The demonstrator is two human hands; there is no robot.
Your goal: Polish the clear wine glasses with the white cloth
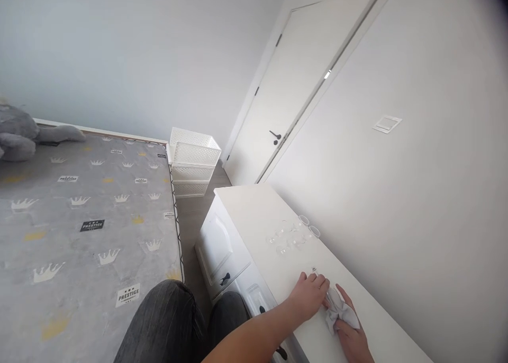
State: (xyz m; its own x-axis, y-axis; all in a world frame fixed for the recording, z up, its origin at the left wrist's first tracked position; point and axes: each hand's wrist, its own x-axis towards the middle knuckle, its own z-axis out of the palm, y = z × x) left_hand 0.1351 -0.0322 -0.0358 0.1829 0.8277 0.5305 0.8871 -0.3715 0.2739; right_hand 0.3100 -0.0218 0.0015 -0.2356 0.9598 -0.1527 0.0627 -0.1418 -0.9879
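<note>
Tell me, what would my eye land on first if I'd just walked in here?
Probably the big grey mattress on the left, patterned with crowns and PRESTIGE labels. Next, at lower right, the person's right hand grips a pale cloth, with the left hand close beside it over the white dresser. Farther along the dresser top sits a cluster of clear glassware.

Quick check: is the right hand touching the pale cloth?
Touching. The head view shows the right hand holding the bunched pale cloth, its thumb against the fabric.

1 head-worn camera looks forward and down across the dresser [254,215]
</note>
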